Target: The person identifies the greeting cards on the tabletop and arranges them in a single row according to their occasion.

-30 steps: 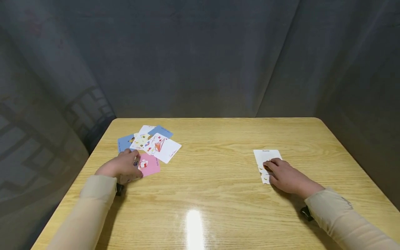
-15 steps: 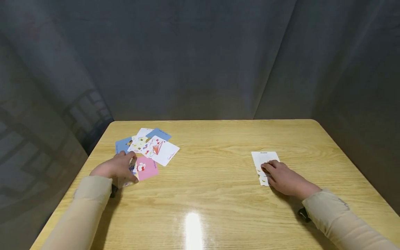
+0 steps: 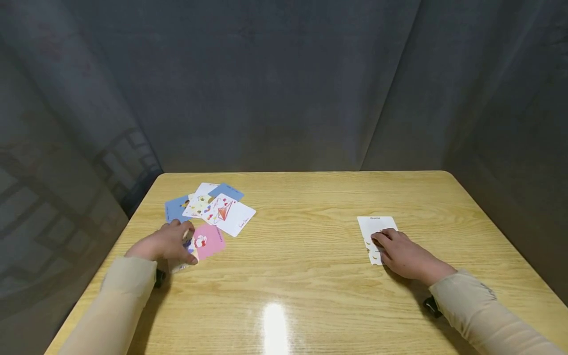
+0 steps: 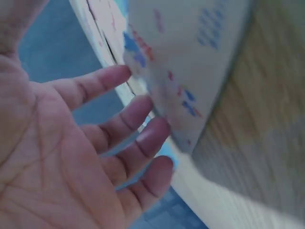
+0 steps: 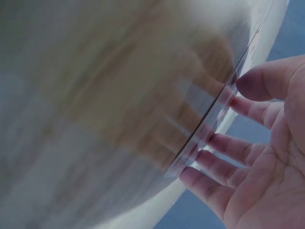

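At the left of the table, my left hand [image 3: 165, 242] spreads over a white card with a colourful picture [image 3: 188, 245]. In the left wrist view its gently bent fingers [image 4: 155, 131] touch that card's edge. A pink card [image 3: 212, 241] with a white character lies partly under this card. On the right, my right hand [image 3: 406, 254] rests its fingertips and thumb on a white card [image 3: 372, 225] with small yellow marks, flat on the wood. The fingers hide part of its picture. In the right wrist view the thumb [image 5: 262, 83] and fingers touch that card.
Behind the left hand lie several overlapping cards: a white one with a red kite-like drawing [image 3: 232, 217], a yellow-patterned one [image 3: 197, 204], and blue ones [image 3: 177, 207]. The wooden table [image 3: 293, 266] meets a dark curtain [image 3: 266, 98] at the back and sides.
My left hand has slid a little left and nearer the body with the picture card, uncovering more of the pink card. The right hand stays on its card. The view has shifted slightly.
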`<state>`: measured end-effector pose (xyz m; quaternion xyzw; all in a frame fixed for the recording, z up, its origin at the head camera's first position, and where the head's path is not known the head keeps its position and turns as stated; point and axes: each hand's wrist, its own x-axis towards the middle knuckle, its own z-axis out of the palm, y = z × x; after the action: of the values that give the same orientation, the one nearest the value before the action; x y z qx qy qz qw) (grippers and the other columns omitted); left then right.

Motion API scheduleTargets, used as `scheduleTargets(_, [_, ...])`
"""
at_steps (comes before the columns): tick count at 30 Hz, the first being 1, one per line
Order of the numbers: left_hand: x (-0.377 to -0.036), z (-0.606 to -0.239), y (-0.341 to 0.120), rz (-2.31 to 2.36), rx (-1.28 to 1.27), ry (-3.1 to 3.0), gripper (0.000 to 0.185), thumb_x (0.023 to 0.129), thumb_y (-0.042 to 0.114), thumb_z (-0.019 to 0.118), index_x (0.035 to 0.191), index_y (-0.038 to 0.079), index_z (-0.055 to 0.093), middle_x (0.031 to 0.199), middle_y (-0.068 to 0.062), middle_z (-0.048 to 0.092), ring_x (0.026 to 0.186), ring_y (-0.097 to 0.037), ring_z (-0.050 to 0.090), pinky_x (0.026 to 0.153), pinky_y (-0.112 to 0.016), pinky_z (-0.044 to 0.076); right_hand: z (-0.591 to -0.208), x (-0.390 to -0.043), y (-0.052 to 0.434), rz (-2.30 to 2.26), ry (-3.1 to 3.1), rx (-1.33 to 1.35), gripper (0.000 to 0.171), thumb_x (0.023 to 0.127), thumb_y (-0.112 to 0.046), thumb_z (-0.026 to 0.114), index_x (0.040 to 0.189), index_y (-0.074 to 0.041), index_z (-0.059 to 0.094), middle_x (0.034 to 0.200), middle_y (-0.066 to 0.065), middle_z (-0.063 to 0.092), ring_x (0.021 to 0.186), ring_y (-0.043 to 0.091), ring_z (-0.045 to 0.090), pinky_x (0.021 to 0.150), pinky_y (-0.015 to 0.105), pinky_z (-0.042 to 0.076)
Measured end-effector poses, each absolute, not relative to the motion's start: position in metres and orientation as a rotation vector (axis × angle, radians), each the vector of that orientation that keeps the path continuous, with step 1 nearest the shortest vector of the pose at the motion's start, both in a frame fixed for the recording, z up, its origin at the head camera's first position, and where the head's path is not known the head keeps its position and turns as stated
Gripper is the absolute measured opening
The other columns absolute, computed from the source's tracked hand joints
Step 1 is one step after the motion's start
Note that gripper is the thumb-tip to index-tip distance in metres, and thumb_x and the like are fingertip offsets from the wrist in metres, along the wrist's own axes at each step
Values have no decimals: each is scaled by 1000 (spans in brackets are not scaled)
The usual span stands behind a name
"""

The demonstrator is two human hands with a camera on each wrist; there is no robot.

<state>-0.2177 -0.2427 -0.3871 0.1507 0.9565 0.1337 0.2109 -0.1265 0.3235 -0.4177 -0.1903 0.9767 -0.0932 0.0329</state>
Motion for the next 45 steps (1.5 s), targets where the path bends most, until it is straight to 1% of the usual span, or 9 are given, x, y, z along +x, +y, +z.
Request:
scheduleTargets(6, [-205,-384,-234,447,488,2649,61,73,26,94,122,9,63,124,-22,50,110,-42,48,91,-60,45,-419,-127,323,-282,3001,-576,38,98,-7,64,134,3,58,127,25,54,115,48,56,93,60,47])
scheduleTargets(11, [-194,-377,-226,364,215,2724,80,89,59,73,122,-10,51,115,-35,51,96,-45,58,81,-59,50,-419,-128,323,-273,3007,-592,38,97,-7,65,133,4,58,127,26,54,114,48,56,93,60,47])
scheduleTargets(16, [-187,-378,-214,281,163,2674,88,93,73,56,119,-11,52,93,-21,61,84,-34,62,77,-53,51,-419,-128,325,-264,3013,-603,38,97,-6,65,133,5,58,126,27,54,114,49,56,93,61,47])
scheduleTargets(21, [-187,-385,-210,400,309,2671,68,95,61,64,124,1,58,109,-26,58,97,-39,60,86,-58,48,-419,-127,326,-267,3010,-582,39,97,-7,65,134,5,58,127,27,54,115,49,55,93,61,47])
scheduleTargets(24, [-184,-387,-209,409,277,2705,81,94,63,64,136,-5,53,124,-35,49,105,-46,58,89,-63,47,-418,-126,325,-278,3005,-587,39,97,-6,65,133,5,58,127,26,54,115,48,56,93,60,47])
scheduleTargets(29, [-176,-380,-201,202,162,2770,84,94,69,57,133,-5,55,113,-36,53,95,-49,60,78,-62,50,-418,-125,323,-297,3009,-610,38,98,-7,64,134,6,58,127,26,54,115,47,55,94,60,48])
scheduleTargets(35, [-178,-377,-190,88,308,2735,78,97,63,58,147,3,55,125,-35,59,112,-55,57,85,-66,49,-420,-124,327,-287,3027,-605,38,97,-6,65,133,5,59,126,26,55,113,48,56,93,60,48])
scheduleTargets(42, [-193,-388,-203,327,424,2782,41,94,38,74,120,7,68,114,-20,63,97,-37,59,81,-55,50,-420,-124,326,-285,3037,-626,38,96,-5,67,132,6,59,125,26,55,114,47,57,94,60,48])
scheduleTargets(45, [-196,-393,-210,413,368,2808,52,84,40,84,116,5,61,115,-25,55,97,-41,53,77,-55,48,-419,-125,324,-289,3034,-631,39,96,-5,67,132,6,59,125,26,54,113,48,56,94,60,48])
